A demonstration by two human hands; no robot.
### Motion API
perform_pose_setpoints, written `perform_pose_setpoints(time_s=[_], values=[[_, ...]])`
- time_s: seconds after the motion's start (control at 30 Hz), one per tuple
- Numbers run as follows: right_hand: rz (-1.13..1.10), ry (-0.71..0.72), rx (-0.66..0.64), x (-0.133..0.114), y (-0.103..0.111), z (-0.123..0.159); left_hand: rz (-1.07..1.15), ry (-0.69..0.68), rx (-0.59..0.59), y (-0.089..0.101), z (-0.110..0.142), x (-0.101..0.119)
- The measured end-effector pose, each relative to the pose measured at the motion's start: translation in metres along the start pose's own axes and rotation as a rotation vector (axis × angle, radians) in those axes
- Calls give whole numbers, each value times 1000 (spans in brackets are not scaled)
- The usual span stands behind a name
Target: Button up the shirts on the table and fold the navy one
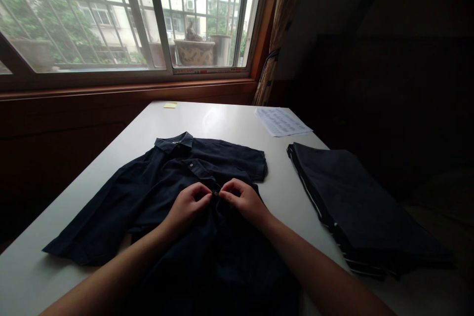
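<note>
**White counter (218, 126) bearing a dark shirt (163, 190), gripped at its front**

The counter fills most of the view, with a barred window (160, 19) beyond its far edge. Across it lies the shirt, face up, its collar (172, 144) toward the window, one sleeve (83, 237) spread out to the left and the other sleeve (255, 163) to the right. The lower part runs into shadow between the forearms, so its hem cannot be made out. To the right, well apart from the shirt, rests a folded dark cloth stack (355, 202).

Expect the shirt to be light, soft and limp: it already wrinkles freely, and a pull at one spot would likely drag the cloth around it. It looks neither slippery nor fragile. The best hold seems to be the button strip's edges, close beside the button, with fingertips rather than a whole fist.

The left hand (190, 201) and right hand (242, 197) are held that way, thumb and forefinger drawn narrow on the cloth, nearly meeting. Printed sheets (283, 122) lie near the far right corner; a yellow note (170, 105) sits by the far edge.

Smallest is the button (216, 193) between the fingertips; whether it is fastened I cannot tell. An upper button (191, 165) shows pale nearer the collar.
</note>
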State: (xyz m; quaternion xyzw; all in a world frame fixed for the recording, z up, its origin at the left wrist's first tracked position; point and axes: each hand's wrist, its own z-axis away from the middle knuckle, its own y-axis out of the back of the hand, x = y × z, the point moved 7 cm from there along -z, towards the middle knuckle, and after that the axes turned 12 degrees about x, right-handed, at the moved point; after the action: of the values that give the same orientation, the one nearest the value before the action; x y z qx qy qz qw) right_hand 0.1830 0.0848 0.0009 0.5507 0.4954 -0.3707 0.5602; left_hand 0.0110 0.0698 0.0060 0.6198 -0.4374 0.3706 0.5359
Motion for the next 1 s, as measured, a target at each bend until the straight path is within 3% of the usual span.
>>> perform_pose_setpoints(time_s=[0.23, 0.53, 0.73, 1.0], values=[[145, 123, -78, -6, -12, 14, 29, 5, -31, -1, 0, -5], [44, 125, -77, -8, -13, 18, -1, -31, -34, -2, -1, -2], [360, 290, -283, -21, -23, 34, 21, -9, -10, -1, -1, -3], [690, 415, -323, -38, -26, 44, 96, 73, 30, 2, -4, -10]])
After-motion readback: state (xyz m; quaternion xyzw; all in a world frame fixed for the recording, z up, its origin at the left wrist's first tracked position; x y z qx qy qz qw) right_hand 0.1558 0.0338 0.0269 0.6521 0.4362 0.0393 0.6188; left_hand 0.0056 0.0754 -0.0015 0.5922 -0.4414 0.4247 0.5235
